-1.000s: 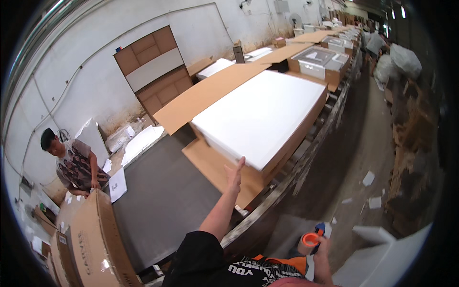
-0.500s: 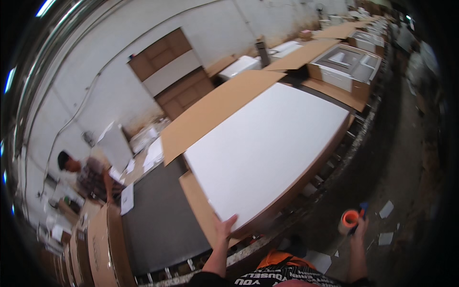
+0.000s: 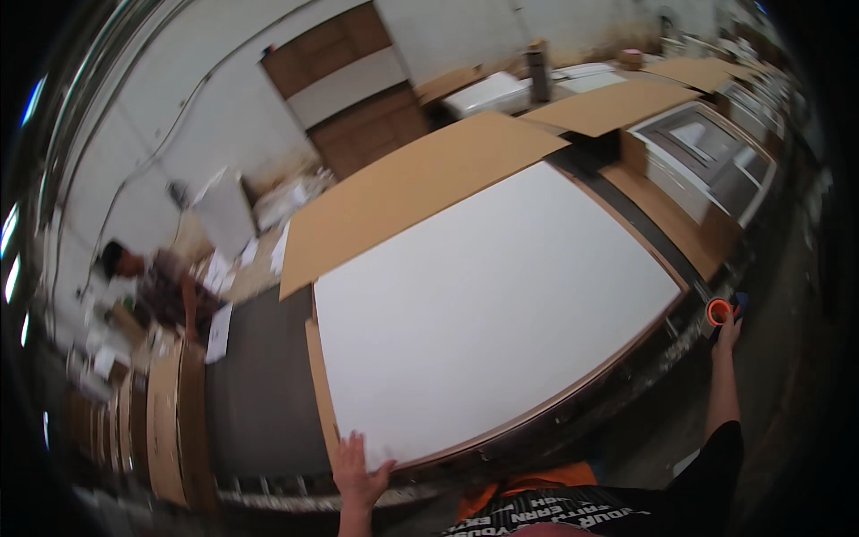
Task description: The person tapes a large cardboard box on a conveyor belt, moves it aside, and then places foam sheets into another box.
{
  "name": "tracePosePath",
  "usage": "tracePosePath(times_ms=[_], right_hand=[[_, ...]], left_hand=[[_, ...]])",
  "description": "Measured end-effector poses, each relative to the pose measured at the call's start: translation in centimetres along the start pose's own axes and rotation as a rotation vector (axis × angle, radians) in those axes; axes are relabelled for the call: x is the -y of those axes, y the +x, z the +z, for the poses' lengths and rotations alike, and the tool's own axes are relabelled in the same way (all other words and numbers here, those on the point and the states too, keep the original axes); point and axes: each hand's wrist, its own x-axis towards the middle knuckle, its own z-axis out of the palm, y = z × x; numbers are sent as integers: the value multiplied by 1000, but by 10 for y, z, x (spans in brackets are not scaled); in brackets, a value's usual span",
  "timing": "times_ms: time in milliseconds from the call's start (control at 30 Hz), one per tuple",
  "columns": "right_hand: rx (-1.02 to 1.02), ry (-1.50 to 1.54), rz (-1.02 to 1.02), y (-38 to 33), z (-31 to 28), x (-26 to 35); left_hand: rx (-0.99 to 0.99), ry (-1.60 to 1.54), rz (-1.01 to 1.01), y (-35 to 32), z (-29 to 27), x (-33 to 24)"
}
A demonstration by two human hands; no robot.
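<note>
A large white panel (image 3: 492, 313) lies flat in an opened cardboard box in front of me. Its near left corner is beside my left hand (image 3: 361, 474), whose fingers are spread and which touches the edge there. Out to the right, past the box's right end, my right hand (image 3: 729, 335) grips a tape dispenser (image 3: 713, 314) with an orange ring and a blue part. The box's long far flap (image 3: 412, 197) is folded outward, and a narrow flap (image 3: 320, 376) sticks out along the left side.
Dark conveyor belt (image 3: 268, 394) runs under the box. Several cartons (image 3: 165, 430) stand on edge at the left, where another person (image 3: 170, 282) leans over a white sheet (image 3: 218, 333). Farther right sits an opened box with a framed grey-and-white unit (image 3: 707, 148).
My right hand has moved forward and right with the tape dispenser, up beside the box's right end. The left hand stays at the near left corner, its fingers now spread. The view has shifted.
</note>
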Motion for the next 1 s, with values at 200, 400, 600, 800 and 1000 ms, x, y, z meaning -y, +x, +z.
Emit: tracePosePath(times_ms=[200,400,600,800,1000], right_hand=[[519,-23,36,99,162,7],[1192,-572,-275,-10,208,71],[1698,-1361,-1139,-219,128,231],[1420,-1023,-1448,-214,173,180],[1688,-952,-1430,-346,152,175]], left_hand=[[354,22,241,42,-3,-97],[458,75,222,24,-2,-85],[570,-92,230,48,22,-87],[500,-214,234,67,49,-77],[504,-177,227,62,54,-67]])
